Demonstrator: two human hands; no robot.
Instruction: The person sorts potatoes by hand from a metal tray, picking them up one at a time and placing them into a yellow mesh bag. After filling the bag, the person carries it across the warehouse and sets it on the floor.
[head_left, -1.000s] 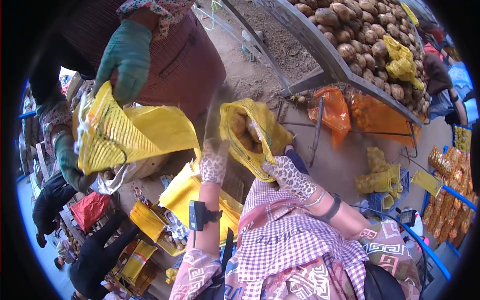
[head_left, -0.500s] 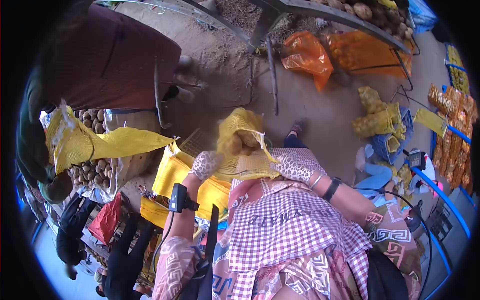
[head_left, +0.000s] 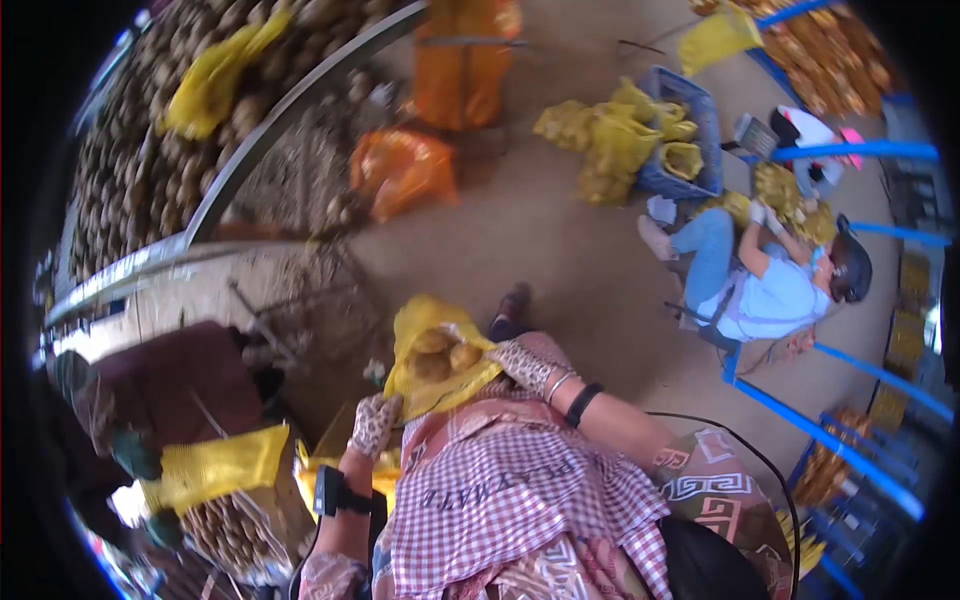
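A yellow mesh bag (head_left: 408, 388) with several potatoes (head_left: 432, 358) in its mouth hangs in front of my lap, its opening facing up. My left hand (head_left: 374, 424), in a spotted glove, is closed on the near left edge of the bag. On the other side, my right hand (head_left: 524, 367), gloved alike, grips the bag's right rim. The mesh is stretched between both hands. Below them lies my checked apron (head_left: 500, 480).
A blue crate (head_left: 690, 135) stands ahead with filled yellow bags (head_left: 615, 150) beside it. A seated person (head_left: 770, 285) handles yellow bags on the right. Orange bags (head_left: 405, 172) lie ahead, next to a railed heap of potatoes (head_left: 150, 170). Another person holds a yellow bag (head_left: 215, 465) at left.
My view has swung to the right, bringing the seated person and the potato heap further into view. Both hands still hold the potato bag, which sits lower and further left in view.
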